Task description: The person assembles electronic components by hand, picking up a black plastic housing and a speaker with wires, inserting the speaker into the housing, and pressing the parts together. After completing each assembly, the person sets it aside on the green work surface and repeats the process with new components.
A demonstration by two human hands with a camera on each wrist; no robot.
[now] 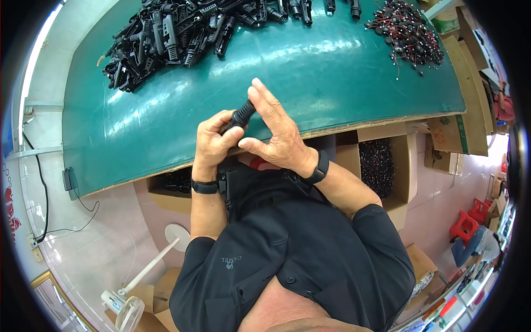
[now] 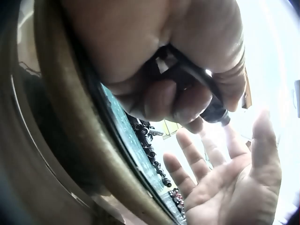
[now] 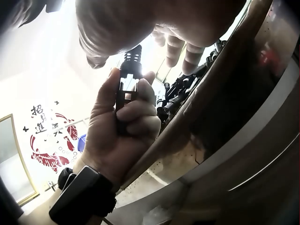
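My left hand (image 1: 213,138) grips a black plastic part with a ribbed, barrel-like end (image 1: 243,114) just over the table's near edge. In the right wrist view the left hand's fingers and thumb wrap its slotted body (image 3: 125,96), and the ribbed end points up toward my right palm. My right hand (image 1: 282,135) is spread beside the part, fingers straight and thumb apart; its fingers overlap the ribbed tip in the head view. From the left wrist, the right hand (image 2: 225,183) shows an open palm facing the part.
On the green table (image 1: 182,105) lies a heap of similar black parts (image 1: 171,33), with several more in a row along the back. A pile of small wired components (image 1: 406,36) is at the back right. Cardboard boxes (image 1: 409,166) stand under the front edge, and a white fan (image 1: 130,312) is lower left.
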